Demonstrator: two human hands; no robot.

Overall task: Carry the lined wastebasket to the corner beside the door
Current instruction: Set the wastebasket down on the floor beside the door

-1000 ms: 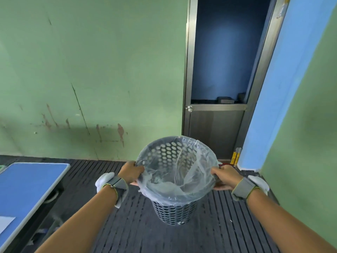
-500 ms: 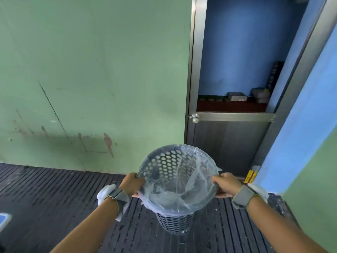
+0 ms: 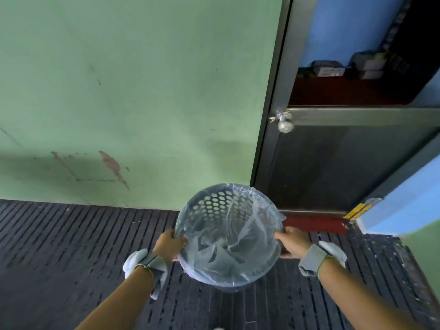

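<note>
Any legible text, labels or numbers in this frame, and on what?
None can be read.
Boxes on the shelf behind the door: pale labels, too blurred to read.
Yellow strip at the door's foot: dark marks, illegible.
Wastebasket and its liner: no print visible.

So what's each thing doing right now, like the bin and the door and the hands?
wastebasket: upright, held above the floor
plastic liner: folded over the rim, looks empty
left hand: gripping the rim
right hand: gripping the rim
door: shut
doorknob: untouched
</note>
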